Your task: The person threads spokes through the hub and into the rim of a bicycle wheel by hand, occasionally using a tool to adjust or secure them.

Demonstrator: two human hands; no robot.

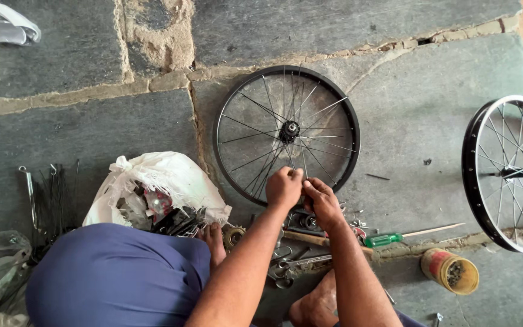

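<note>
A small black bicycle wheel rim (225, 106) with thin spokes and a black hub (289, 130) lies flat on the stone floor in front of me. My left hand (283, 186) is at the rim's near edge, fingers pinched around a spoke end. My right hand (322, 202) is right beside it, fingers curled at the same spot on the near rim. What exactly the fingers pinch is too small to tell.
A white plastic bag (161, 175) of parts sits left of my knee. Loose spokes (55, 194) lie further left. A green-handled screwdriver (394, 238), wrenches (292, 263), a yellow tin of small parts (452, 271) and a second wheel (506, 172) are at right.
</note>
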